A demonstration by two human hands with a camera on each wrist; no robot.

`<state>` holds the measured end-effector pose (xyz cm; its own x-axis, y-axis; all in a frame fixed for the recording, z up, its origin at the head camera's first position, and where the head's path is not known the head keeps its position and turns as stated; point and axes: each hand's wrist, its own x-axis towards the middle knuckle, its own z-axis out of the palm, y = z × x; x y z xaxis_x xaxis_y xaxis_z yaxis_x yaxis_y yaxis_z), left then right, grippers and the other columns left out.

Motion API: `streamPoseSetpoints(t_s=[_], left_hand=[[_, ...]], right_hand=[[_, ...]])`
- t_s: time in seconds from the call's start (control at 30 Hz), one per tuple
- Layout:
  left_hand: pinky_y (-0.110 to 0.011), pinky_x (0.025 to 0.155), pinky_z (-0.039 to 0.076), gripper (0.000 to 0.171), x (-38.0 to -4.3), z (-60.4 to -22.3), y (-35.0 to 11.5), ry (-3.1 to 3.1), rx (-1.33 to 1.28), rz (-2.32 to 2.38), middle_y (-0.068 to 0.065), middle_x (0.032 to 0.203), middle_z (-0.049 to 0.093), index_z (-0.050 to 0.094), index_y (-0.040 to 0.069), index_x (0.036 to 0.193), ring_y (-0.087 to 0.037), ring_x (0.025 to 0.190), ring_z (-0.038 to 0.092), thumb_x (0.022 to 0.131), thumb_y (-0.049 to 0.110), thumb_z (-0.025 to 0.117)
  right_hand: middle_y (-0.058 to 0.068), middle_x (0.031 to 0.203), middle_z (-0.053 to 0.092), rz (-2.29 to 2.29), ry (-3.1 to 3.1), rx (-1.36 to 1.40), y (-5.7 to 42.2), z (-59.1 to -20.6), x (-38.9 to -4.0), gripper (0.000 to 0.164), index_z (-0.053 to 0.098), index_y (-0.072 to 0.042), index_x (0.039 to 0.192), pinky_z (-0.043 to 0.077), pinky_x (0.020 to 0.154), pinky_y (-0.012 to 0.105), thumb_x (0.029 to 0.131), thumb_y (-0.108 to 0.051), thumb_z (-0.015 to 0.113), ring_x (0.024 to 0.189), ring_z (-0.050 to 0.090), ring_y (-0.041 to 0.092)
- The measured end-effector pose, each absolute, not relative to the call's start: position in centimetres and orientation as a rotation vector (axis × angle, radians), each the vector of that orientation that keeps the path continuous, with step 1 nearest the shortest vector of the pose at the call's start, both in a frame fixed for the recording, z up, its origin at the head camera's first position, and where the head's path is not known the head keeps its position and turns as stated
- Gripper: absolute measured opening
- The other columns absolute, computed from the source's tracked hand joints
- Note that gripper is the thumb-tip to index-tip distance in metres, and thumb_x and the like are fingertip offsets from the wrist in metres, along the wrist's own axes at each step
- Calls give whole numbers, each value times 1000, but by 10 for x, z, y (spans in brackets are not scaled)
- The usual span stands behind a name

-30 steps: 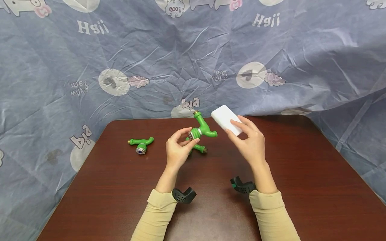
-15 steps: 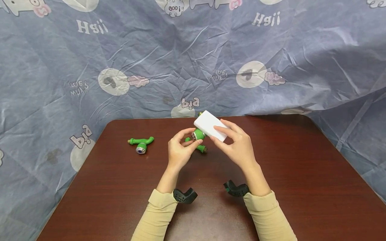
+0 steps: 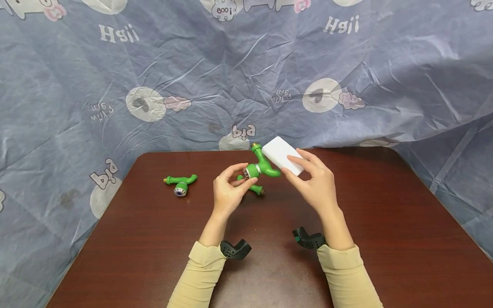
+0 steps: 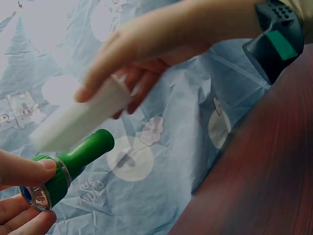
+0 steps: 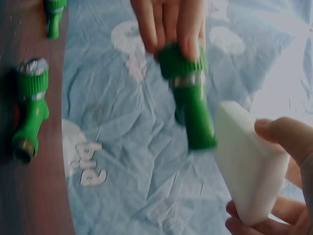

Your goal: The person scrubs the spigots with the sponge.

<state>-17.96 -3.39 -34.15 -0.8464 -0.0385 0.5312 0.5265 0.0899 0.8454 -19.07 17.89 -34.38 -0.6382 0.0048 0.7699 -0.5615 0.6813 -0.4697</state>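
Note:
My left hand [image 3: 226,191] pinches a green plastic faucet [image 3: 264,165] by its ribbed knob, holding it above the table with the brass threaded end up. My right hand [image 3: 319,185] grips a white rectangular sponge [image 3: 282,155] between thumb and fingers, tilted, close beside the faucet's body. In the left wrist view the sponge [image 4: 80,117] is blurred and overlaps the faucet [image 4: 88,152]. In the right wrist view the sponge [image 5: 247,166] is right next to the spout; whether they touch, I cannot tell.
A second green faucet [image 3: 181,185] lies on the dark red-brown table [image 3: 154,248] at left. A third green faucet [image 3: 256,188] lies behind the left hand, partly hidden. A blue-grey printed cloth [image 3: 231,77] hangs behind the table.
The sponge moved left across the faucet, covering much of it half a second ago, then moved back right, uncovering it. My left hand and its faucet shifted only slightly.

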Motion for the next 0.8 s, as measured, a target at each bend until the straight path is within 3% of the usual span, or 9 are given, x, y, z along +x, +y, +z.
streamPoseSetpoints(t_s=[0.23, 0.63, 0.8], left_hand=[[-40, 74, 56, 35, -179, -341, -34, -1955, -472, -1800, -23, 101, 66, 65, -11, 104, -36, 90, 63, 71, -7, 77], [-45, 76, 55, 35, -179, -339, -36, -1921, -488, -1824, -25, 98, 65, 65, -11, 104, -37, 89, 63, 71, -8, 77], [-45, 76, 55, 36, -180, -340, -37, -1902, -497, -1829, -25, 98, 65, 64, -12, 104, -37, 89, 63, 71, -8, 77]], right_hand=[[10, 117, 63, 865, -2142, 620, 163, -343, -186, 32, 74, -11, 102, 51, 75, 40, 73, -24, 80, 103, 61, 26], [11, 114, 65, 893, -2179, 300, 187, -351, -197, 32, 74, -10, 102, 49, 69, 41, 73, -22, 80, 100, 62, 27], [7, 113, 66, 960, -2199, 339, 188, -350, -197, 30, 75, -11, 101, 46, 73, 31, 73, -19, 80, 101, 62, 24]])
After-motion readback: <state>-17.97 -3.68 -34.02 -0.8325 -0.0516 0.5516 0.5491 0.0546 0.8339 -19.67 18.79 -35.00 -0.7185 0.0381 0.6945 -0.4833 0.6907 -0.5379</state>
